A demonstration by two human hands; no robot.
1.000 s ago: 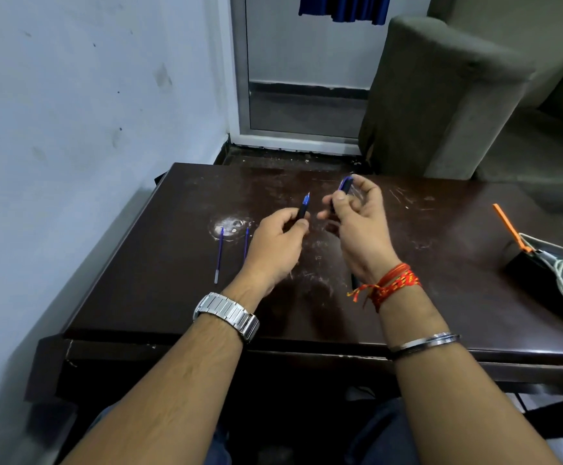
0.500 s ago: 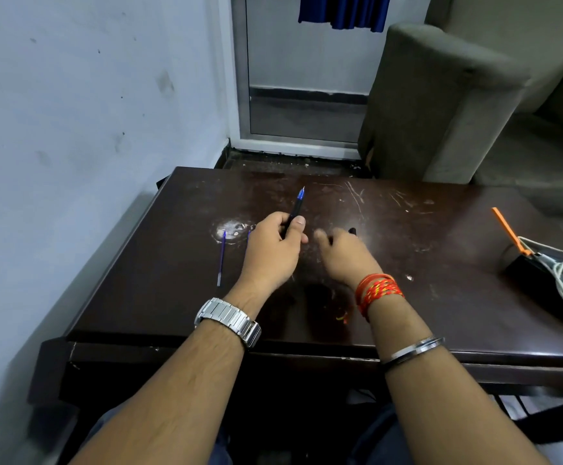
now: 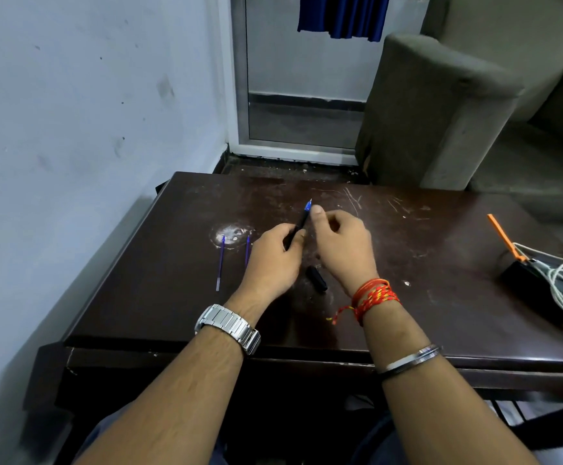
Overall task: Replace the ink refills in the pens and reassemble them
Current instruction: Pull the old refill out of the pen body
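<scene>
Two bare forearms reach in from the bottom edge over a dark brown, scratched wooden bench (image 3: 441, 263). The left wrist wears a silver metal link watch (image 3: 228, 327). The right forearm wears a thin silver bangle (image 3: 407, 360) and, at the wrist, a bundle of red and yellow threads (image 3: 374, 297). A short black pen piece (image 3: 317, 278) lies on the bench between the two wrists. The left hand (image 3: 273, 260) has its fingers and thumb wrapped round the lower part of a slim black pen with a blue tip (image 3: 300, 224), which slants up and away. The right hand (image 3: 343, 246) is just beside it with fingers curled inward and the thumb right next to the blue tip; whether it touches the pen cannot be told. Left of the left hand, two thin blue ink refills (image 3: 220, 263) lie side by side on the bench, slightly apart, near a whitish worn patch (image 3: 231, 234). At the bench's right edge sit a black box with white cables (image 3: 535, 290) and an orange stick (image 3: 503, 234). Beyond the bench stand a grey upholstered armchair (image 3: 434, 112) and a glass door (image 3: 303, 88).
</scene>
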